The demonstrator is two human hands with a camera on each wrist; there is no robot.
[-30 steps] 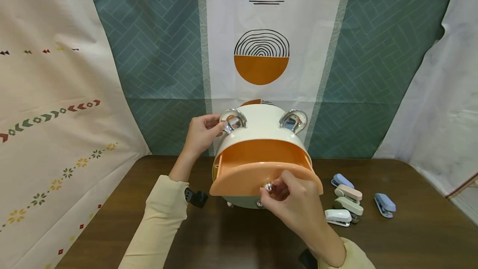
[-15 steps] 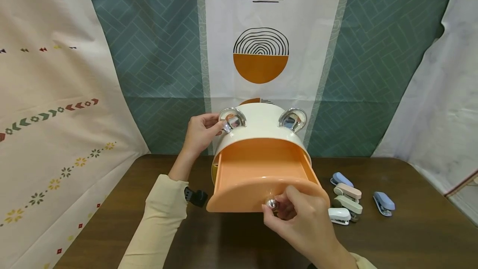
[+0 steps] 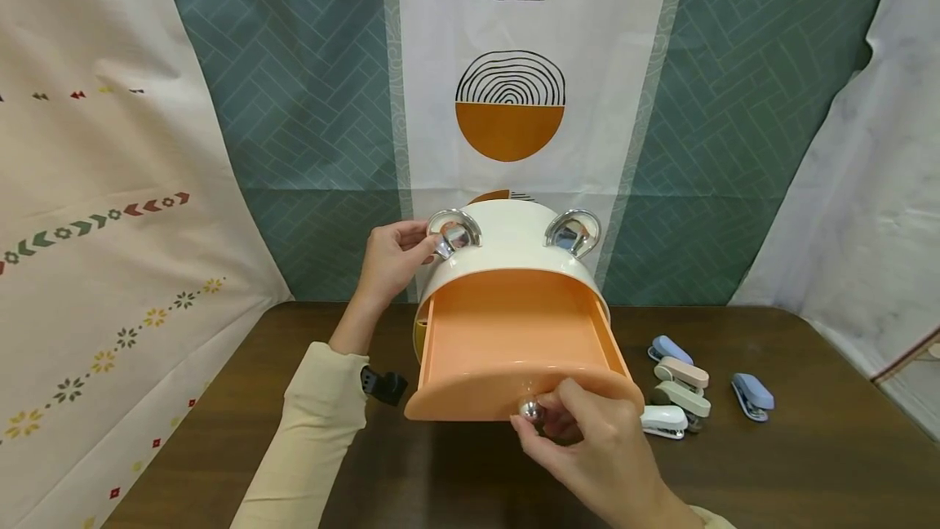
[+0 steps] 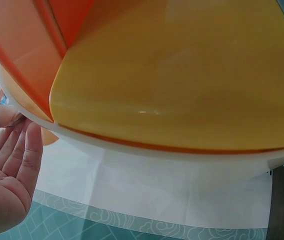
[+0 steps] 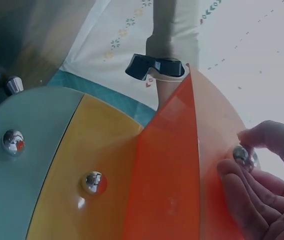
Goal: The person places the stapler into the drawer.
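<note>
- Dark-brown wooden surface, beneath a rounded white cabinet.
- Glossy orange drawer, jutting from the cabinet's front.
- Right hand: fingers closed around the drawer's round silver knob.
- Left hand: fingers pinching the cabinet's left silver ear.

A glossy orange top drawer was extended from a rounded white cabinet, on which two shiny silver ears were mounted. The drawer's round silver knob was pinched.
</note>
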